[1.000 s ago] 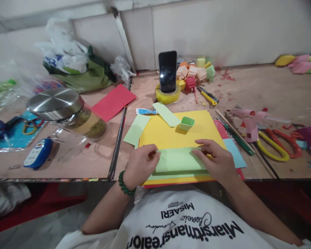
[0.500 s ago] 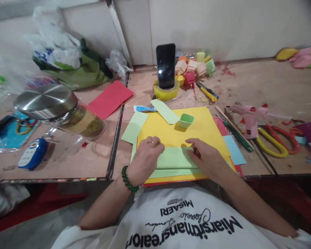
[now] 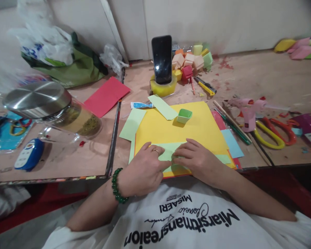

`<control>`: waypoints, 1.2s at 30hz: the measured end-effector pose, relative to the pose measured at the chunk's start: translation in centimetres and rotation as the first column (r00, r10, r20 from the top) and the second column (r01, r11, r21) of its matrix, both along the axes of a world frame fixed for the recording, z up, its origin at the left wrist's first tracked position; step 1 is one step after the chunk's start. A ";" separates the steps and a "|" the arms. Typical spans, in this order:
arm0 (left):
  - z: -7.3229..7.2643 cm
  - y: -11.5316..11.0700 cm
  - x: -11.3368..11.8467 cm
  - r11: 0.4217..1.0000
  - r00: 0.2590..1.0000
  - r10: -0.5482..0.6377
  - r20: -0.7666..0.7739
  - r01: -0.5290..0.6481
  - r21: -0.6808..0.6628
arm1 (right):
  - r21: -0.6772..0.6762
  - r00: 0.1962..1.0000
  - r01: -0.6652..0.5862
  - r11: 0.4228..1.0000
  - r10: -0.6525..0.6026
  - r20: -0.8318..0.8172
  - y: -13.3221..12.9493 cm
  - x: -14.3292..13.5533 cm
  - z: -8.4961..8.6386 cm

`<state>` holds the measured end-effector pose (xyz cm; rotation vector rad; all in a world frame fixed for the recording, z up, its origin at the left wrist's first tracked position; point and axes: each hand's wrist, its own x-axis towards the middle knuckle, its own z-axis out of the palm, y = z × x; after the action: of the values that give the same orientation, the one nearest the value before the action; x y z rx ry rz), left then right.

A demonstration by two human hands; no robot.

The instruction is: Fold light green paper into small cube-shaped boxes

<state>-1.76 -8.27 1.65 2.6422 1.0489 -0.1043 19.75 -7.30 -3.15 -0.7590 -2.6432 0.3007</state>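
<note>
A light green paper sheet [image 3: 168, 148] lies near the table edge on a stack topped by yellow paper [image 3: 166, 128]. My left hand [image 3: 143, 169] rests over the sheet's left part, its index finger stretched along the surface and other fingers bent. From the right, my right hand [image 3: 201, 160] lies on the same sheet with fingers extended, their tips near the left index fingertip. Neither hand grips anything visibly. Beyond the hands sits a small green folded paper cup [image 3: 184, 116], beside a light green paper strip [image 3: 162, 108].
A phone [image 3: 162, 59] leans upright on a tape roll [image 3: 163, 86], with folded paper pieces [image 3: 188, 61] behind. Left are a lidded glass jar [image 3: 80, 119] and red paper [image 3: 107, 96]. To the right lie a cutter [image 3: 206, 86], pink glue gun [image 3: 249, 110] and scissors [image 3: 269, 135].
My left hand has shifted down and its index finger has straightened onto the green sheet. My right hand has slid left and flattened over the sheet. The view has shifted slightly.
</note>
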 end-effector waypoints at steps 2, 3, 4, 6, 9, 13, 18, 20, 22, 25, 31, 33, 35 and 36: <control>0.0 -0.1 0.0 1.000 1.000 0.005 -0.005 -0.005 -0.002 | 0.022 0.998 -0.056 0.998 0.056 0.011 0.1 -0.3 0.0; 0.0 -0.1 0.0 1.000 1.000 0.006 -0.005 -0.006 -0.001 | 0.038 0.997 -0.080 0.996 0.080 0.022 0.1 -0.4 0.0; 0.0 -0.1 0.0 1.000 1.000 0.007 -0.004 -0.007 0.002 | 0.059 0.994 -0.103 0.993 0.101 0.037 0.1 -0.5 0.0; -0.1 -0.1 0.1 1.000 1.000 0.011 0.003 -0.011 0.009 | 0.123 0.986 -0.152 0.981 0.142 0.082 0.1 -0.7 0.1; -0.2 -0.2 0.2 0.999 1.000 0.025 0.017 -0.026 0.022 | 0.242 0.967 -0.229 0.943 0.192 0.170 -0.1 -0.9 0.5; -0.3 -0.3 0.3 0.999 0.999 0.034 -0.002 -0.034 0.023 | 0.333 0.919 -0.347 0.877 0.248 0.305 -0.3 -1.2 1.3; -0.3 -0.5 0.2 0.999 0.999 0.034 0.005 -0.034 0.019 | 0.301 0.863 -0.429 0.852 0.288 0.416 -0.5 -0.2 1.8; -0.4 -0.6 0.1 0.999 1.000 0.030 0.005 -0.030 0.022 | 0.286 0.868 -0.412 0.865 0.278 0.411 -0.7 0.7 1.8; -0.4 -0.6 0.0 0.999 1.000 0.027 0.014 -0.027 0.025 | 0.260 0.894 -0.357 0.897 0.247 0.373 -0.9 1.8 1.7; -0.5 -0.7 -0.1 0.999 1.000 0.019 0.025 -0.020 0.032 | 0.219 0.923 -0.283 0.934 0.202 0.327 -1.4 3.7 1.4; -0.5 -0.8 -0.2 0.999 1.000 0.007 0.027 -0.008 0.049 | 0.195 0.968 -0.165 0.967 0.121 0.219 -2.2 6.5 1.0; -0.4 -0.8 -0.2 0.999 1.000 0.004 0.030 -0.006 0.052 | 0.240 0.986 -0.114 0.964 0.081 0.145 -2.3 6.3 1.3; -0.3 -0.9 -0.2 0.999 1.000 0.001 0.021 -0.002 0.047 | 0.297 0.997 -0.070 0.952 0.055 0.056 -2.3 5.4 1.7; -0.2 -1.0 -0.1 0.999 1.000 0.000 0.013 0.000 0.043 | 0.313 0.998 -0.060 0.948 0.058 0.015 -2.2 4.7 1.8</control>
<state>-1.83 -9.23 1.42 2.6772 1.0583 -0.0651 24.40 -9.52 -1.33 -0.5765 -2.6308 -0.1075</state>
